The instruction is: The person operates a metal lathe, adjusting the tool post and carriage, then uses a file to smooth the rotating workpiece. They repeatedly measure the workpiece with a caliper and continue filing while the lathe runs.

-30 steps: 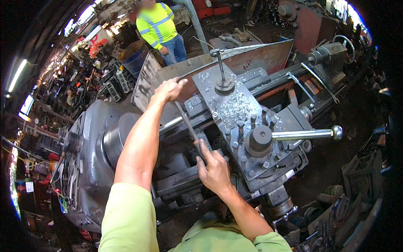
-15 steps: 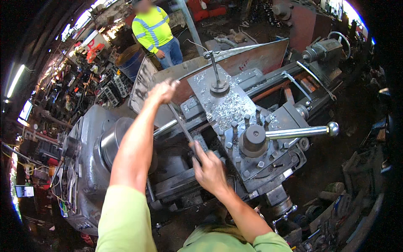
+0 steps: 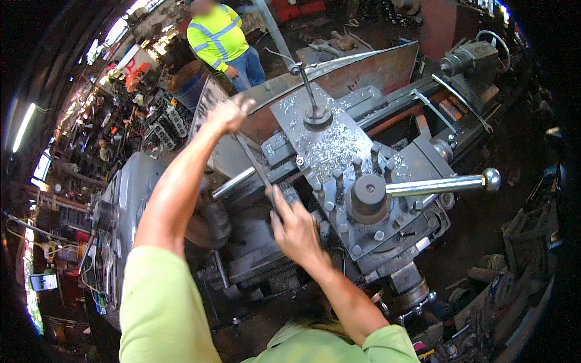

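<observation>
Both my hands are on a long, narrow metal file (image 3: 254, 162) that slants across the lathe. My left hand (image 3: 227, 115), slightly blurred, is closed around its far end. Lower down, my right hand (image 3: 298, 233) wraps its near end, thumb and forefinger lying along it. Under the file runs a shiny round steel bar (image 3: 235, 183), coming out from the dark chuck (image 3: 209, 222) beside my left forearm. Whether the file touches the bar I cannot tell. The lathe's tool post (image 3: 367, 198), with a long silver lever (image 3: 439, 186), stands right of my right hand.
Metal chips lie over the carriage plate (image 3: 324, 151), where an upright handle (image 3: 308, 91) stands. The grey headstock (image 3: 136, 181) is at left, the tailstock (image 3: 469, 63) at far right. Wrenches (image 3: 463, 100) rest across the bed. A person in a yellow safety shirt (image 3: 219, 37) stands behind.
My left hand and forearm have shifted left and a little up, uncovering more of the chuck. My right hand has moved slightly up and left with the file. The view has shifted slightly.
</observation>
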Tool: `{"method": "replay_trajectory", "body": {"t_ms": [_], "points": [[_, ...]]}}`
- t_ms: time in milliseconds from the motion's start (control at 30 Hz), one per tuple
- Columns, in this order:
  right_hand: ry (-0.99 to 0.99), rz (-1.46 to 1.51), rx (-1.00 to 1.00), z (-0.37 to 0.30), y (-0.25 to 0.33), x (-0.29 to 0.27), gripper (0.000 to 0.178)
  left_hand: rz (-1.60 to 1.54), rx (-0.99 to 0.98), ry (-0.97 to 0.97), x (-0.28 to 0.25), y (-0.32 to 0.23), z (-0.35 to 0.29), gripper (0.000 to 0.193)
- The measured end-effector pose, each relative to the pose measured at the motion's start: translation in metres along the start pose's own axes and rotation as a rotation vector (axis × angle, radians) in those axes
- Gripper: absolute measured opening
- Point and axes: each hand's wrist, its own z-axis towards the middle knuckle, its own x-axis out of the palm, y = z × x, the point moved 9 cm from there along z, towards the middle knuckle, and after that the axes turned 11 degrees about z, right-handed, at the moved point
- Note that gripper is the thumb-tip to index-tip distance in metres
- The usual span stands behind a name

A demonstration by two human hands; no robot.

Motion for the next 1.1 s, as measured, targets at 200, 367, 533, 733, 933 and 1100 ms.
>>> {"method": "replay_trajectory", "body": {"t_ms": [200,367,533,733,933,1100], "points": [[0.147,0.044,0.134,-0.048,0.000,-0.006,0.063,-0.019,0.228,0.123,0.036,-0.030,-0.021,0.076],[-0.015,0.048,0.012,-0.008,-0.006,0.005,0.059,0.029,0.020,0.027,-0.001,-0.006,-0.002,0.067],[0.060,-0.036,0.127,-0.051,0.001,-0.009,0.059,-0.037,0.267,0.273,0.036,-0.039,-0.037,0.072],[-0.025,-0.005,-0.025,-0.008,-0.003,0.014,0.056,0.047,-0.138,-0.086,-0.012,0.019,-0.013,0.076],[0.058,-0.013,0.114,-0.054,-0.005,0.003,0.063,0.060,0.200,0.329,0.051,-0.019,-0.035,0.072],[-0.013,-0.036,0.000,-0.025,-0.010,0.016,0.059,0.081,-0.090,0.039,0.011,0.020,-0.012,0.077]]}}
